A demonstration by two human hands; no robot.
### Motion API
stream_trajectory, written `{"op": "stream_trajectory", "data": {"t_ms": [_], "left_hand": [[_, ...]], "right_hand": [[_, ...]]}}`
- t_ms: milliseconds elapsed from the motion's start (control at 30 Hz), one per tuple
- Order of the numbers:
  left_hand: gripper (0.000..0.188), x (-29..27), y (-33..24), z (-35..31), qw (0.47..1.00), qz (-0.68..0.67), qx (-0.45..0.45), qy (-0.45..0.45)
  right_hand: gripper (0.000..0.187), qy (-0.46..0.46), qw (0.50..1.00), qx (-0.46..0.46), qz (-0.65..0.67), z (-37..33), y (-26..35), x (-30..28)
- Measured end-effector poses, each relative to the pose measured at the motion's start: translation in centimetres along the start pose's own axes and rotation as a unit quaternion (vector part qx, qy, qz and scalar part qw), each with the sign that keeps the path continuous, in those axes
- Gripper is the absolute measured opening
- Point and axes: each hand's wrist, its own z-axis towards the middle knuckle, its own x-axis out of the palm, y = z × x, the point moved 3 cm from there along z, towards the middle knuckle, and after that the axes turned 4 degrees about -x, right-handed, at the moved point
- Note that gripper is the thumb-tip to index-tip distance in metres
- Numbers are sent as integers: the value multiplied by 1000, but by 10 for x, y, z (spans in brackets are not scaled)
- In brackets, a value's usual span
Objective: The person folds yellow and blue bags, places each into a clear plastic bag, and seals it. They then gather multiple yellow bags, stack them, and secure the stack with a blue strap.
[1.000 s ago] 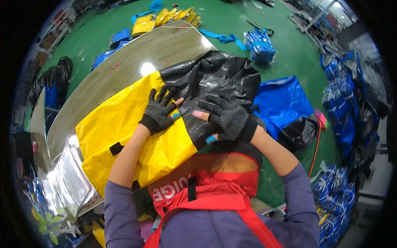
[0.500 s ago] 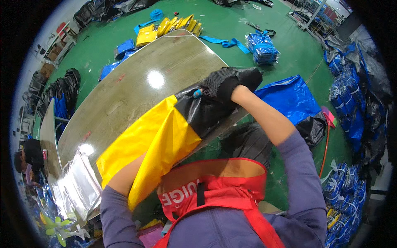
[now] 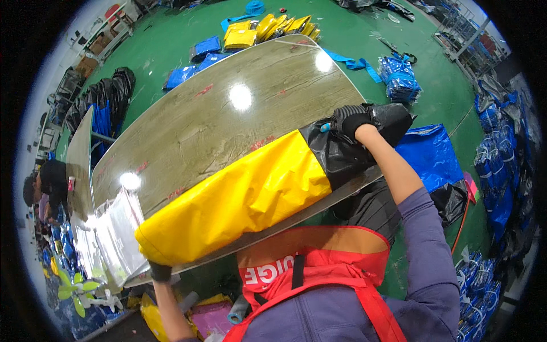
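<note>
The yellow-and-black piece [image 3: 245, 194] lies across the bench [image 3: 188, 131] from eight to two o'clock; folding looks partly done, its black end unflattened. The right hand [image 3: 348, 121] appears to grasp that end; the left hand [image 3: 160, 271]'s grip is hidden, so I cannot tell. Clear sleeves [image 3: 117, 239] lie at eight o'clock, contents unclear.

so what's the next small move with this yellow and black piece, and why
I'd probably draw its two ends gently apart to smooth it: the yellow part looks wrinkled, while the left hand is at its outer end and the right hand is on the black part.
</note>
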Motion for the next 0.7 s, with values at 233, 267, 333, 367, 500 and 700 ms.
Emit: {"op": "stream_trajectory", "data": {"t_ms": [233,267,333,367,500,700], "left_hand": [[58,69,28,-64,770,-479,-168,-385],[52,74,27,-62,794,-461,-157,-364],[39,71,23,-54,885,-312,-191,-288],[35,68,16,-49,930,-206,-213,-216],[36,39,-51,-23,953,159,-209,-155],[61,138,-192,41,955,132,235,-124]], "right_hand": [[45,25,998,35,-36,-1,4,2],[45,22,999,25,-24,-1,1,2],[45,16,1000,-4,-10,-2,-1,4],[46,13,1000,-13,-15,-3,-3,6],[36,26,998,27,-51,-2,-2,12],[32,0,1000,-5,-30,-18,7,-1]]}}
